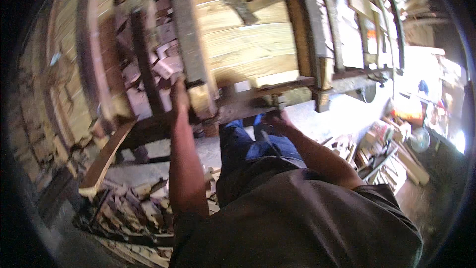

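Hands: left hand [179,94], right hand [276,118] grip wooden frame [238,106] lower edge.

From my feed, I see a dark grey-brown shirt [297,218] filling the lower middle of the view, its cloth loose and creased, with a seam line running across the right shoulder. The sleeves are short: both forearms come out bare from above the elbow. The left arm [186,168] and right arm [322,156] are lean, with no watch, band or glove that I can make out. The left hand [179,94] and right hand [277,118] are bare too. Below the shirt hem I see blue jeans [253,141], the denim faded and folded at the thighs. Motion blur hides finer detail.
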The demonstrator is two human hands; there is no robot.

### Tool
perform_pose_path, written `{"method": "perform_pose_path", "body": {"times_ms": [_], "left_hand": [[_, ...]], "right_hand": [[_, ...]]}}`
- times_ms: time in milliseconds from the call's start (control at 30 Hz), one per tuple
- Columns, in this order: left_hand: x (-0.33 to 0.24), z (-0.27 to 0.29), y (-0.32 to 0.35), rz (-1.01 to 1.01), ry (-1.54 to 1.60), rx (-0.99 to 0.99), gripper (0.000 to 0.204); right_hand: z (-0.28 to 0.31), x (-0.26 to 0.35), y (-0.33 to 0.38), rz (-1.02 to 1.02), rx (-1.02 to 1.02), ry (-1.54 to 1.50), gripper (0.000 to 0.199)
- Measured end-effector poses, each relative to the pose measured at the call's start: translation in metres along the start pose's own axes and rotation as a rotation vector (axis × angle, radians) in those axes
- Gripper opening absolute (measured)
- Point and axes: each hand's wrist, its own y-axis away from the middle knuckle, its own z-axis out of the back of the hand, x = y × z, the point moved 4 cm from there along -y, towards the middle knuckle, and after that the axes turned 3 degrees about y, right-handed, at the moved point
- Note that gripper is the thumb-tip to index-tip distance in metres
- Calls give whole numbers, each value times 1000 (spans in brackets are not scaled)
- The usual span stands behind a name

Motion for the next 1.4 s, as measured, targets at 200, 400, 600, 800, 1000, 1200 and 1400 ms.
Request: {"method": "perform_pose_path", "body": {"times_ms": [200, 400, 600, 800, 1000, 1200, 1400], "left_hand": [[-42, -16, 27, -35, 147, 3, 64], [-20, -1, 10, 67, 291, -47, 58], [-28, -10, 23, 48, 352, 21, 58], [-83, -41, 70, 320, 594, 102, 52], [-142, -53, 191, -583, -196, -198, 36], [16, -117, 262, 212, -195, 363, 39], [129, -193, 232, -355, -400, 738, 40]], "right_hand": [[5, 25, -6, -222, -139, -298, 20], [-14, -18, -6, -69, -299, -324, 43], [27, 74, 15, -198, 76, 646, 39], [143, 259, 12, 124, -14, 597, 31], [235, 314, -159, 454, -339, 1295, 55], [268, 242, -290, 494, 202, 1671, 56], [242, 283, -274, 264, 347, 1603, 46]]}}
